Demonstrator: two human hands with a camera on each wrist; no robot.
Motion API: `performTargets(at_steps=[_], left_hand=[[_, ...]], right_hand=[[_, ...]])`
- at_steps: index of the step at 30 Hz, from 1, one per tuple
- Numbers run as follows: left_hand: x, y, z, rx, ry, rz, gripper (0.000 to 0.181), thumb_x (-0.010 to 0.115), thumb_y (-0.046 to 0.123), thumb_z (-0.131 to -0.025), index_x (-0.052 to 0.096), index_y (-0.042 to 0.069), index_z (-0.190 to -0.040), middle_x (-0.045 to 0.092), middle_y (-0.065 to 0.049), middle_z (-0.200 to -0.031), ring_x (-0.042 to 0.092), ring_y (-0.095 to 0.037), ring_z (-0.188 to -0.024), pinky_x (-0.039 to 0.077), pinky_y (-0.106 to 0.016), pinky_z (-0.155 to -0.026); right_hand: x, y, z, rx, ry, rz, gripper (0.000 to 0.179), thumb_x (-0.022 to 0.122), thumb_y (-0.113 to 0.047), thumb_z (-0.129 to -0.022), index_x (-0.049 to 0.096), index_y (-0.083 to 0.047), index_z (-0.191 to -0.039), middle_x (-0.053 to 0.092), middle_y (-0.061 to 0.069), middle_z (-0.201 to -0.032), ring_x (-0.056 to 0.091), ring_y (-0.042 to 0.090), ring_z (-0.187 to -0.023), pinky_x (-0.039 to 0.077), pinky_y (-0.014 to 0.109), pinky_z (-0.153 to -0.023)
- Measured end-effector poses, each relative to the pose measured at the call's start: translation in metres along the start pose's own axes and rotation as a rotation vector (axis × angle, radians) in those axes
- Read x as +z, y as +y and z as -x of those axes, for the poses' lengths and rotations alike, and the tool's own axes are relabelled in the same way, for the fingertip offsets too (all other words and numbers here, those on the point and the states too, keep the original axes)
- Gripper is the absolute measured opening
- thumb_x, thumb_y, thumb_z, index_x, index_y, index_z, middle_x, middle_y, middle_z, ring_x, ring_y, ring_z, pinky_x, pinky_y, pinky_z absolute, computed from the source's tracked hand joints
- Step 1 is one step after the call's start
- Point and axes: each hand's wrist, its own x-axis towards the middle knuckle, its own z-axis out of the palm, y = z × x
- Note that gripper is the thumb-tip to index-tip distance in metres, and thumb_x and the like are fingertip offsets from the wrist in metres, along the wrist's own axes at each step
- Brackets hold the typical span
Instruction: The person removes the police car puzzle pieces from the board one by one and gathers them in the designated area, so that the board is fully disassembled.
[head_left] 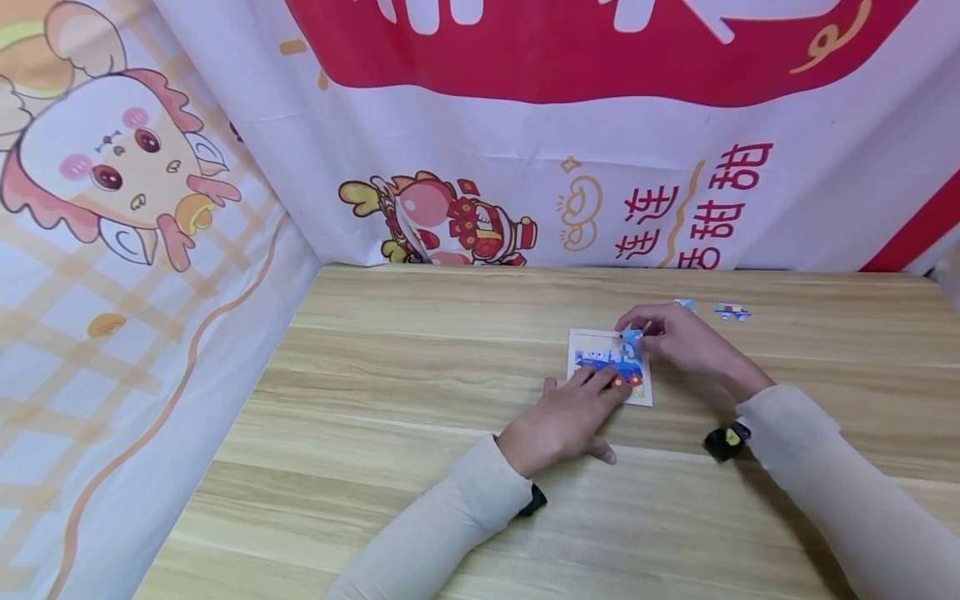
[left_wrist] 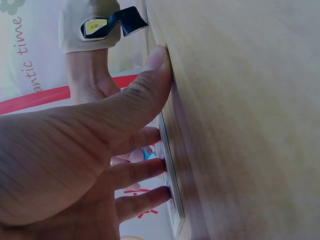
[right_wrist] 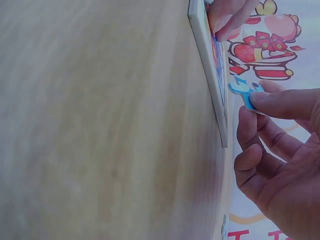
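Observation:
A small jigsaw puzzle board [head_left: 640,399] with a white border and a blue vehicle picture lies flat on the table. My left hand [head_left: 562,419] rests its extended fingertips on the board's near part, thumb out to the side on the wood; the left wrist view shows those fingers [left_wrist: 142,172] touching the top face. Over the upper right of the board, my right hand [head_left: 678,337] pinches a light-blue puzzle piece [right_wrist: 242,89] between thumb and fingers. In the right wrist view this piece is tilted and held off the board.
Two loose puzzle pieces lie beyond the right hand, one [head_left: 732,312] in plain view and one [head_left: 686,305] partly hidden by it. The wood-grain table [head_left: 420,358] meets a printed cloth [head_left: 480,125] at the back and another at the left.

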Motion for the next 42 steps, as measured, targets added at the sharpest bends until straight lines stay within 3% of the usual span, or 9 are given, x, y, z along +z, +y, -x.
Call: performTargets(at_steps=[16,24,34,42], left_hand=[[-0.001,0.004,-0.003,0.006,0.007,-0.018,0.095,0.077,0.058,-0.086,0.033,0.031,-0.165,0.024,0.003,-0.175,0.024,-0.021,-0.161,0.041,-0.061,-0.116],[-0.001,0.005,-0.004,0.018,0.022,-0.011,0.094,0.077,0.058,-0.085,0.035,0.03,-0.165,0.025,0.004,-0.175,0.024,-0.021,-0.161,0.039,-0.061,-0.117],[0.0,0.006,-0.004,0.015,0.032,-0.016,0.095,0.078,0.058,-0.085,0.035,0.03,-0.165,0.026,0.003,-0.174,0.025,-0.021,-0.16,0.04,-0.061,-0.116],[0.002,0.002,-0.001,0.003,0.028,0.013,0.094,0.079,0.055,-0.085,0.036,0.029,-0.164,0.027,0.003,-0.174,0.025,-0.022,-0.16,0.039,-0.064,-0.117]], right_hand=[[-0.025,0.017,0.02,0.033,0.079,0.023,0.028,0.063,-0.008,-0.102,0.07,-0.012,-0.128,0.069,0.013,-0.125,0.06,0.03,-0.108,0.051,0.035,-0.081],[-0.046,0.036,0.033,0.069,0.138,0.082,0.031,0.062,-0.01,-0.103,0.07,-0.01,-0.133,0.066,0.018,-0.135,0.059,0.035,-0.119,0.048,0.043,-0.094],[-0.069,0.057,0.044,0.138,0.17,0.056,0.035,0.062,-0.018,-0.105,0.067,-0.008,-0.139,0.06,0.023,-0.144,0.054,0.035,-0.12,0.047,0.03,-0.087],[-0.075,0.066,0.045,0.176,0.176,0.032,0.039,0.064,-0.019,-0.105,0.064,-0.007,-0.142,0.058,0.023,-0.146,0.051,0.035,-0.12,0.048,0.028,-0.085]])
